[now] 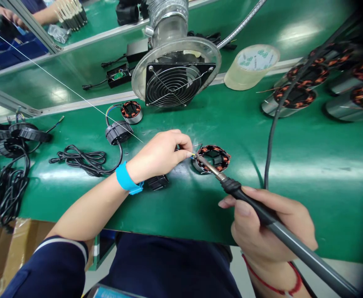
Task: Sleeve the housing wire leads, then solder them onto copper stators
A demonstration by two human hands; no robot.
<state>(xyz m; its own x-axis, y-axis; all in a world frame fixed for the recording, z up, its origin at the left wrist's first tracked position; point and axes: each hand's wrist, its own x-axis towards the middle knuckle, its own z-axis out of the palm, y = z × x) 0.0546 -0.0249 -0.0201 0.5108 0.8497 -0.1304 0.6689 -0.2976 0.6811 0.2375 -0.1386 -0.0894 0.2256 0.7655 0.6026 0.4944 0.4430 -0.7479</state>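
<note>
My right hand (271,223) is wrapped round the dark handle of a soldering iron (256,209). The iron's metal tip reaches the left rim of a motor stator (220,151) with copper windings, which lies on the green bench. Between thumb and forefinger, my left hand (161,152) pinches thin wires (193,155), one of them yellow, at that same rim. A blue band circles the left wrist. Partly hidden under the left hand is a black plastic part (158,182). Whether the tip touches the wires is too small to tell.
A round fume duct with a fan (173,87) hangs ahead. Behind stands a tape roll (246,70); more stators (289,101) are at right, near the iron's cord (270,153). A small stator (131,111), a black cap (118,132) and coiled cables (85,159) lie left.
</note>
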